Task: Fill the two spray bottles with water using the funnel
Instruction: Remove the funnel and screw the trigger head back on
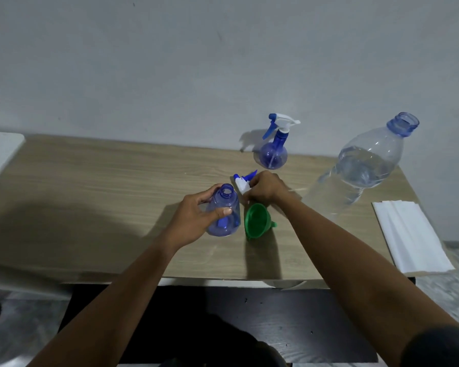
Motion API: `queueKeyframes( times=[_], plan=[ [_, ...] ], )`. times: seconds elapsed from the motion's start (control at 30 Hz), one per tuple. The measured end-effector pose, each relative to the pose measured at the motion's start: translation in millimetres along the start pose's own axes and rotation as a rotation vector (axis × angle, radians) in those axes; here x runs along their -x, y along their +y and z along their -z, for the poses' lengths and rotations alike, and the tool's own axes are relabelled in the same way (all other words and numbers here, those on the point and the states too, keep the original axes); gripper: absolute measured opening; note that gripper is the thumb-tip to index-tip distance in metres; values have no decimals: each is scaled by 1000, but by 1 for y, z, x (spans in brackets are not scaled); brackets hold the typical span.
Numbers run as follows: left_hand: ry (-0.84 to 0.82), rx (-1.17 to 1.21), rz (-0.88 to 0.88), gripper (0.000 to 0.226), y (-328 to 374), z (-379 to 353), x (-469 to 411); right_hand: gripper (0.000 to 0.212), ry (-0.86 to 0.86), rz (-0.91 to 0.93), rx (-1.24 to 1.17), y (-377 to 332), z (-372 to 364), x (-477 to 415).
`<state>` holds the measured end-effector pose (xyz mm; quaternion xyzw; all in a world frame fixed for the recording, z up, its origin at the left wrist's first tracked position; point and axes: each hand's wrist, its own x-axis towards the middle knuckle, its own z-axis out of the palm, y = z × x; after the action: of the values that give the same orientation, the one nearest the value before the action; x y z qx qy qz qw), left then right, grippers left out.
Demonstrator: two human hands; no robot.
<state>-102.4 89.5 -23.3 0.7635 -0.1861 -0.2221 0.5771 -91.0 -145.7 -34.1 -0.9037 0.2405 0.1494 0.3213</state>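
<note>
One bottle (228, 199) in left hand (190, 221); spray head (241, 183) in right hand (265, 188).

A single head-worn wide-angle camera is looking forward and down over the wooden table (90, 186), facing the grey wall (170, 62) filling the upper frame. It is sitting near: forearms are entering from the bottom corners, with the left hand (191, 218) gripping the uncapped spray bottle (227, 197) and the right hand (265, 188) holding the spray head (241, 184) at centre frame.
</note>
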Motion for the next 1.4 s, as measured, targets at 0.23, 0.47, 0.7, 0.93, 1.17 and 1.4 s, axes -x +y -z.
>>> queueKeyframes(
  times=[0.23,0.47,0.7,0.93,1.17,1.4],
  plan=[
    [8,63,-15,54,-1,1,-1,16,94,251,-261,-15,34,26],
    [-7,81,-23,53,3,1,-1,20,-7,609,-435,-70,106,107],
    [5,85,-48,49,4,-1,2,26,156,771,-626,-103,126,157],
    [5,98,-26,52,5,-1,2,29,218,789,-591,-100,119,159],
    [-25,103,-27,56,4,0,3,24,162,711,-469,-81,84,129],
    [-27,144,-11,50,3,-2,2,22,15,649,-423,-53,34,103]
  ],
)
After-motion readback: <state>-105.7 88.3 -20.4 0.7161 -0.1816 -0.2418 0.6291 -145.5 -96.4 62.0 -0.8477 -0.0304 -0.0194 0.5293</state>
